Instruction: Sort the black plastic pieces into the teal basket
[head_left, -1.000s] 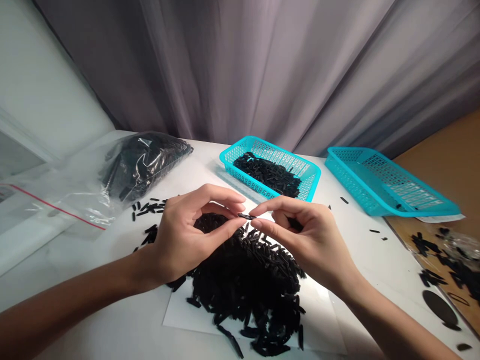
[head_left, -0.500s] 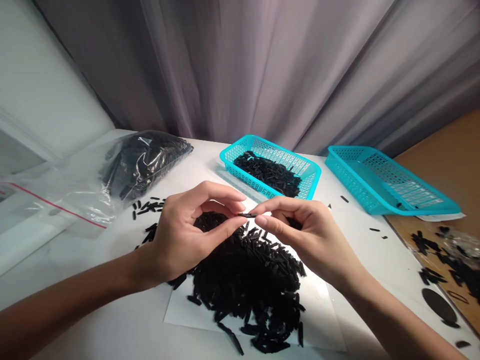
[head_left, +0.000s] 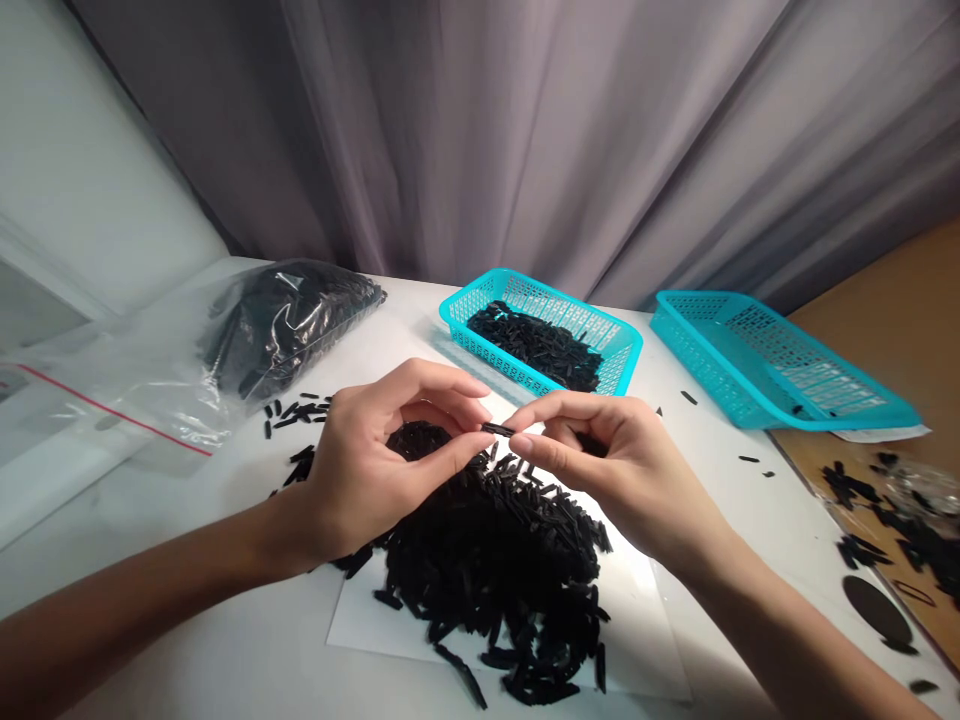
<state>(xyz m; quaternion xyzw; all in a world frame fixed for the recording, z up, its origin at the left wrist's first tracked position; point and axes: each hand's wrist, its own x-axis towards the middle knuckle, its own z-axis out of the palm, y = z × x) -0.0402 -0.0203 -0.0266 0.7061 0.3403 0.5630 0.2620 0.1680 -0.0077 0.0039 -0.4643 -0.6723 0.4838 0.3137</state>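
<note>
strip, small and black, is gripped by left hand and right hand.

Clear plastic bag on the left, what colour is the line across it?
The line is red; head view.

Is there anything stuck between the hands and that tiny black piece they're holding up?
No, nothing visible. The left hand and right hand pinch the small black piece directly, from opposite ends, above the black pile.
</note>
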